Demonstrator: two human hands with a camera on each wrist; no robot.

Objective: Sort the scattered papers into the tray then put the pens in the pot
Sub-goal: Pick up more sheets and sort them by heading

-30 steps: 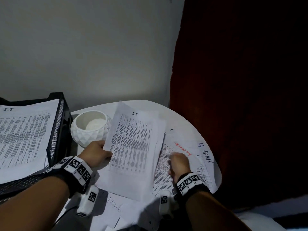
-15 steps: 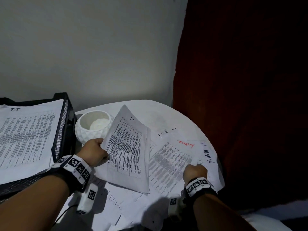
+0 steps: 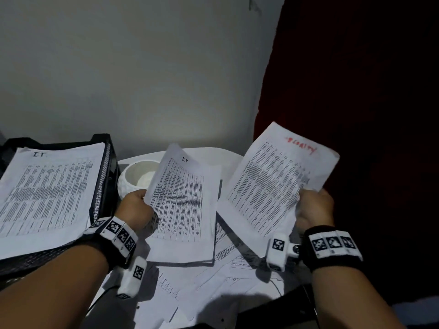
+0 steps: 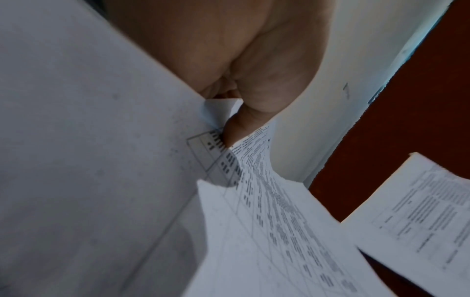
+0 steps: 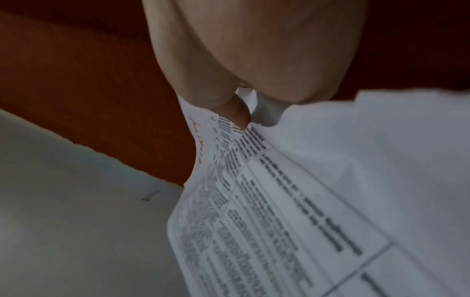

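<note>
My left hand [image 3: 136, 208] pinches the left edge of a printed sheet headed "I.T" [image 3: 185, 205] and holds it tilted above the table; its thumb [image 4: 236, 128] presses on the print. My right hand [image 3: 313, 210] grips a sheet with red handwriting [image 3: 273, 184] by its right edge, lifted clear of the table; the thumb [image 5: 236, 112] pinches it. A black mesh tray [image 3: 104, 176] at the left holds an "I.T" stack [image 3: 45, 188]. The white faceted pot [image 3: 136, 179] stands beside the tray, partly behind the left sheet. No pens show.
More loose papers [image 3: 213, 281] lie scattered over the round white table [image 3: 213, 155] below both hands. A pale wall is behind and a dark red curtain [image 3: 356, 91] hangs at the right, close to the table's edge.
My right hand took the red-lettered sheet off the table and raised it up and to the right. The left hand kept hold of the "I.T" sheet, lifting it slightly.
</note>
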